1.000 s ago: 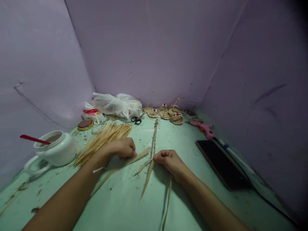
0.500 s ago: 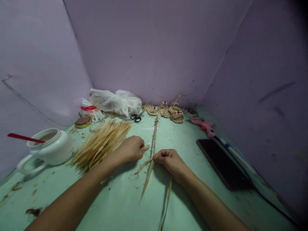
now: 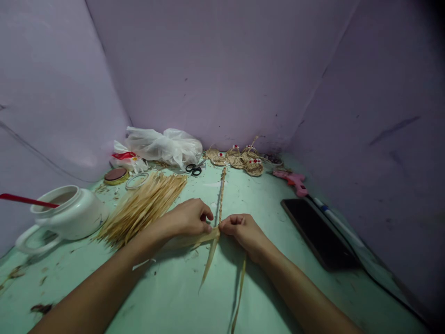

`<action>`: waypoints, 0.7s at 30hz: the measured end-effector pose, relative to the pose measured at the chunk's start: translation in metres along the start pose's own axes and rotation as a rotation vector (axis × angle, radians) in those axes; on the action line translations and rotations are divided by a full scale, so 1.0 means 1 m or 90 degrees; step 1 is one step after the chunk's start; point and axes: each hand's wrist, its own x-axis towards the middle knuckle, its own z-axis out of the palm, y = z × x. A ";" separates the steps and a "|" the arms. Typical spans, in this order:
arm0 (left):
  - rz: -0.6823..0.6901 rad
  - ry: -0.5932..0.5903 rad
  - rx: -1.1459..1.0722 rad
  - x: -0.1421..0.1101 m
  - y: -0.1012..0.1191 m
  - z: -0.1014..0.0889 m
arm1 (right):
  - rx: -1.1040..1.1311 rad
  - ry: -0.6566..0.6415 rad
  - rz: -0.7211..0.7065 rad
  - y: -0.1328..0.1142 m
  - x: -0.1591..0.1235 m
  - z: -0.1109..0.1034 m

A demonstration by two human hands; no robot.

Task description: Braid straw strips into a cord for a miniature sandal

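A long straw braid (image 3: 221, 195) lies on the green table (image 3: 167, 297), running away from me. My right hand (image 3: 239, 229) is closed, pinching the braid's near end where loose straw strips (image 3: 209, 262) hang toward me. My left hand (image 3: 187, 218) is closed too, pinching a flat straw strip (image 3: 189, 240) and laying it against the braid right beside the right hand's fingers. The two hands nearly touch.
A pile of straw strips (image 3: 142, 206) lies left, beside a white pot (image 3: 67, 215) with a red stick. At the back are a plastic bag (image 3: 162, 146), scissors (image 3: 193, 168), small woven straw pieces (image 3: 239, 160) and a pink glue gun (image 3: 292, 180). A dark slab (image 3: 318, 234) lies right.
My left hand moved right from beside the straw pile, carrying a flat strip to the braid's end at my right hand. The right hand stayed put.
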 end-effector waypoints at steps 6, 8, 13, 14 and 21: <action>-0.027 0.061 0.054 -0.003 0.007 0.007 | -0.026 -0.001 -0.003 0.000 0.000 -0.001; -0.022 0.051 0.025 0.000 0.003 0.012 | -0.026 -0.004 -0.011 0.001 0.000 -0.001; -0.005 -0.006 -0.081 0.008 -0.009 0.013 | -0.022 -0.003 0.003 0.000 -0.001 0.000; -0.004 -0.018 -0.095 0.009 -0.011 0.012 | -0.021 -0.004 0.001 0.000 -0.001 0.000; 0.000 0.011 -0.101 0.006 -0.002 0.011 | -0.021 -0.006 -0.010 0.003 0.001 -0.001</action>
